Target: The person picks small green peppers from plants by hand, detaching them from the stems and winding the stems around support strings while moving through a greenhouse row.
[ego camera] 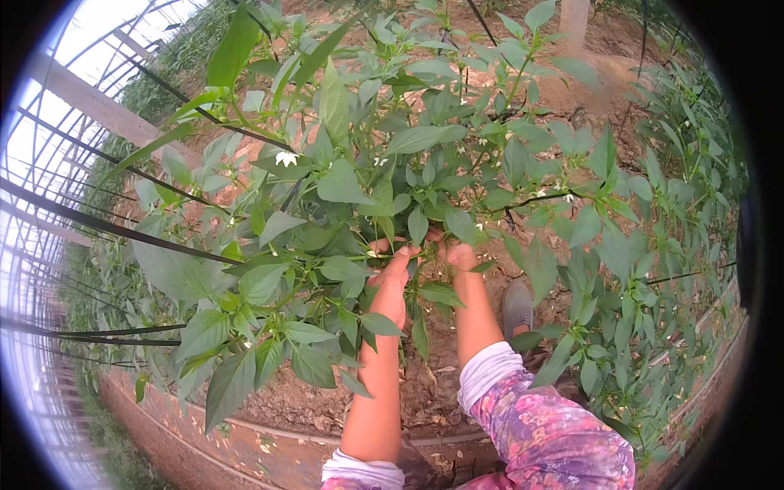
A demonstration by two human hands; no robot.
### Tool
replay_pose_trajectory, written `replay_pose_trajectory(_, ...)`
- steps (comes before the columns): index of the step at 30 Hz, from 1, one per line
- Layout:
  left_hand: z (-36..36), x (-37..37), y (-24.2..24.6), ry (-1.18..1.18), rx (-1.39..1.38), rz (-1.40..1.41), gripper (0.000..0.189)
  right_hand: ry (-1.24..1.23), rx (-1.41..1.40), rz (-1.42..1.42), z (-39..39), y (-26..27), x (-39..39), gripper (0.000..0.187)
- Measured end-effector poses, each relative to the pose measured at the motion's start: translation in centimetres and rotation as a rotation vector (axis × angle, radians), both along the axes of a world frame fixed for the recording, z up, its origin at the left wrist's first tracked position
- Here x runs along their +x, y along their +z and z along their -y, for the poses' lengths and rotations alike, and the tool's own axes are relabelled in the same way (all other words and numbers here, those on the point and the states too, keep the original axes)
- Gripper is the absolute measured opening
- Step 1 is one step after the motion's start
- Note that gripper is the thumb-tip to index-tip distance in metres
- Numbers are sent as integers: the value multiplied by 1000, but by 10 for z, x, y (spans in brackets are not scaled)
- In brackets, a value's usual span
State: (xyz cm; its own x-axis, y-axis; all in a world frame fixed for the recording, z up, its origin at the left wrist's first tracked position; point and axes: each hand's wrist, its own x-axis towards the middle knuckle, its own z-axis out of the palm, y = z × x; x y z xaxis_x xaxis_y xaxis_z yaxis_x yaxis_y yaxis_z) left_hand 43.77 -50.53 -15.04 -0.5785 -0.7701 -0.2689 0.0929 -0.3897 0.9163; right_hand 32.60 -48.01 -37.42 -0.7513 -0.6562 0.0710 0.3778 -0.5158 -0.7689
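Note:
Both my hands reach into the middle of a leafy pepper plant (pixel 346 184) that bears white flowers. My left hand (pixel 392 264) is among the stems, with its thumb and fingers bent close together and partly covered by leaves. Right beside it, my right hand (pixel 454 252) has its fingertips behind foliage, close to the left fingertips. Both hands touch the plant's inner shoots, but leaves hide whether either one grips a stem. A white pepper flower (pixel 286 158) hangs at the upper left of the plant.
Black support strings (pixel 110 226) run taut from the left into the plant. More pepper plants (pixel 618 294) stand on the right. Dry soil (pixel 429 392) lies below my arms, with my shoe (pixel 518 306) on it. A concrete post (pixel 574 24) rises at the back.

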Motion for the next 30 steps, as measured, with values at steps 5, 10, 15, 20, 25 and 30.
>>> replay_pose_trajectory(5,0,2,5,-63,27,87,31,-64,265,21,6,25,13,31)
replay_pose_trajectory(10,0,-2,16,-142,11,198,40,-129,306,90,8,45,1,31)
replay_pose_trajectory(15,7,3,19,-115,-37,154,29,-139,295,64,0,61,-45,32)
replay_pose_trajectory(20,24,12,1,-32,-34,80,61,184,267,-88,1,81,-107,26)
replay_pose_trajectory(25,40,25,-5,-80,-64,29,63,301,532,-281,17,78,-110,21)
replay_pose_trajectory(30,38,26,-1,-130,-63,68,65,271,787,-645,41,82,-97,29)
